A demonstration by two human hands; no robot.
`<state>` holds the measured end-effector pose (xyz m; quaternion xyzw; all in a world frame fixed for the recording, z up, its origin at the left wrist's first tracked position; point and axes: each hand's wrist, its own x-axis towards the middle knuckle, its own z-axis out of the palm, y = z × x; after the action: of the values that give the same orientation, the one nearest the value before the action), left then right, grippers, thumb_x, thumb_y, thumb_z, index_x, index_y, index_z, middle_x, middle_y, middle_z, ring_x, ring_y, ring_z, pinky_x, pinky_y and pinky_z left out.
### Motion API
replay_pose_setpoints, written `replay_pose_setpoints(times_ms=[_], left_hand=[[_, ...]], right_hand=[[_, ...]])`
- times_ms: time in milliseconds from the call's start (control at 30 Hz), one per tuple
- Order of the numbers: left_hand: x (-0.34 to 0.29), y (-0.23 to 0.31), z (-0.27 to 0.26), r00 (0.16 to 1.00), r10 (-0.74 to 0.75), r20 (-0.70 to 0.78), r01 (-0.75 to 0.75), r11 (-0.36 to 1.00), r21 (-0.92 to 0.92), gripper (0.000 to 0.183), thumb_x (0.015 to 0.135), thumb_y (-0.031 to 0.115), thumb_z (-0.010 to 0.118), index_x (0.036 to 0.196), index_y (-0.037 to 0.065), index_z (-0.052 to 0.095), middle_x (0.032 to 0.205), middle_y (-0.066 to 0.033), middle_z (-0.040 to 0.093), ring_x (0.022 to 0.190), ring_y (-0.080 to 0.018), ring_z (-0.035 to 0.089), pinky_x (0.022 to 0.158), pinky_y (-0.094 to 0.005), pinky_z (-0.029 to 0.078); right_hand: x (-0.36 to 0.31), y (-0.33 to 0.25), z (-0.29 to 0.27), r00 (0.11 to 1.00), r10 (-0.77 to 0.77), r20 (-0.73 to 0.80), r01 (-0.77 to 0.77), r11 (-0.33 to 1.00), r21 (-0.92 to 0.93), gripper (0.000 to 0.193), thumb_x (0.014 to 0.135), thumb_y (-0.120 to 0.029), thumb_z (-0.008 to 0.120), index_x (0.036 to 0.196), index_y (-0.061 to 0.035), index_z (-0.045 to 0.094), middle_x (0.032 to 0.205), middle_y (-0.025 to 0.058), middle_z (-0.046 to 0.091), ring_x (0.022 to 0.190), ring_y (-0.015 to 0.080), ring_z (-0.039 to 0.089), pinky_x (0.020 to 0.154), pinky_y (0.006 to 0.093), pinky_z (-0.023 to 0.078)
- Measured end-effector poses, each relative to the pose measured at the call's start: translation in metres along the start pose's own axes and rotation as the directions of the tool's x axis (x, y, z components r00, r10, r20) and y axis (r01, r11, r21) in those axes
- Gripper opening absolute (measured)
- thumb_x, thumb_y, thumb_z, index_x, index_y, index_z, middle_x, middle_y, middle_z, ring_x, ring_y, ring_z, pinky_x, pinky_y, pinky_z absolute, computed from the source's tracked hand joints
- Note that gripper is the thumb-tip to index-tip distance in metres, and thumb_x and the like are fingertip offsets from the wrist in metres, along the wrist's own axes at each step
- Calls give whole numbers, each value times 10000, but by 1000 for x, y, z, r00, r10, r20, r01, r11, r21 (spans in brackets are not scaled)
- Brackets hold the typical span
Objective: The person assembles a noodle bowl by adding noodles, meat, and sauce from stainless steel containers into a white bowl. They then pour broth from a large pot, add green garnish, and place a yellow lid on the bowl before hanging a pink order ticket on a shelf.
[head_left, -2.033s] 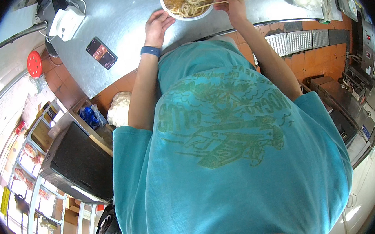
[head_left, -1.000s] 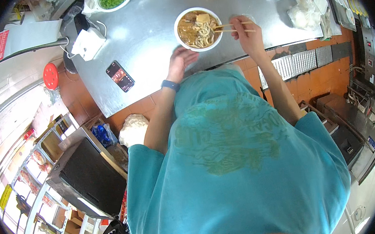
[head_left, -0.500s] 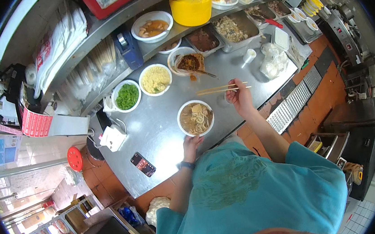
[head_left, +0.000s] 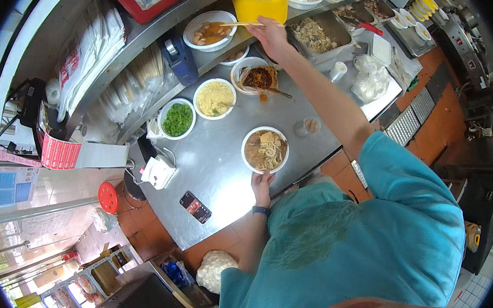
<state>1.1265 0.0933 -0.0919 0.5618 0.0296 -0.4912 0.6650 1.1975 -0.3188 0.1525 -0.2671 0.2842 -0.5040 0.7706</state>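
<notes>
My right hand [head_left: 271, 36] is closed around a pair of chopsticks [head_left: 239, 24]. That arm stretches up to the shelf, with the chopstick tips over the white bowl [head_left: 206, 32] of brownish pieces in orange liquid. A white bowl of noodles [head_left: 266, 150] in brown broth, topped with a yellowish chunk, stands near the counter's front edge. At its near rim my left hand [head_left: 261, 186] grips the bowl, its lower fingers partly hidden. Right of the bowl lies a clear cup [head_left: 309, 126]. A tub of dark red chili sauce [head_left: 257, 79] with a spoon sits behind.
Bowls of chopped green onion [head_left: 177, 120] and minced garlic-like bits [head_left: 214, 99] stand left of the sauce. A phone [head_left: 195, 207] and a white device [head_left: 158, 172] lie on the left. Along the back are a yellow tub [head_left: 262, 4], metal food trays [head_left: 315, 34] and plastic bags [head_left: 370, 80].
My right hand has risen from above the counter to the shelf, carrying the chopsticks to the bowl there. My left hand stays at the noodle bowl. The whole view has shifted slightly.
</notes>
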Motion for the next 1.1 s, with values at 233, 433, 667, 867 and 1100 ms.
replay_pose_setpoints(times_ms=[233, 433, 667, 867, 1100], left_hand=[[1, -2, 9, 995, 83, -58, -83, 996, -11, 151, 914, 21, 642, 1043, 35, 565, 1040, -86, 647, 952, -183, 643, 821, -331, 593], [10, -3, 6, 988, 84, -132, -77, 995, 55, 261, 890, 32, 661, 1137, 59, 579, 998, -32, 630, 841, -117, 607, 684, -247, 526], [12, 23, 8, 997, -16, -80, 13, 999, -45, 108, 866, -49, 588, 903, 29, 522, 988, -97, 633, 888, -202, 656, 809, -382, 620], [10, 31, 4, 997, -43, -56, 45, 998, 36, 132, 848, -41, 602, 928, 22, 518, 982, -153, 656, 889, -244, 685, 858, -401, 608], [-29, 22, 22, 1000, -4, -11, 6, 985, 174, 135, 858, -32, 603, 894, 47, 499, 1017, -162, 666, 917, -262, 690, 853, -393, 605]], right_hand=[[9, -8, -19, 950, 80, 300, -27, 984, -176, 261, 912, 10, 592, 1145, 117, 544, 1138, 192, 625, 1124, 306, 615, 1017, 355, 522], [-99, -50, -109, 980, 130, 152, -71, 937, -343, 307, 979, -75, 527, 1236, 94, 531, 1148, 192, 634, 1121, 257, 626, 1038, 329, 488], [-274, -38, -258, 929, 324, -178, -370, 800, -472, 287, 940, -68, 553, 1202, 46, 579, 1002, 119, 670, 910, 220, 684, 856, 325, 562], [-346, 19, -312, 816, 515, -261, -556, 579, -596, 262, 935, -113, 611, 1164, 13, 606, 969, 94, 672, 877, 182, 668, 786, 306, 553], [-353, 58, -335, 827, 562, -27, -493, 700, -517, 359, 908, -136, 687, 1208, 27, 578, 1007, 89, 669, 854, 168, 664, 768, 304, 563]])
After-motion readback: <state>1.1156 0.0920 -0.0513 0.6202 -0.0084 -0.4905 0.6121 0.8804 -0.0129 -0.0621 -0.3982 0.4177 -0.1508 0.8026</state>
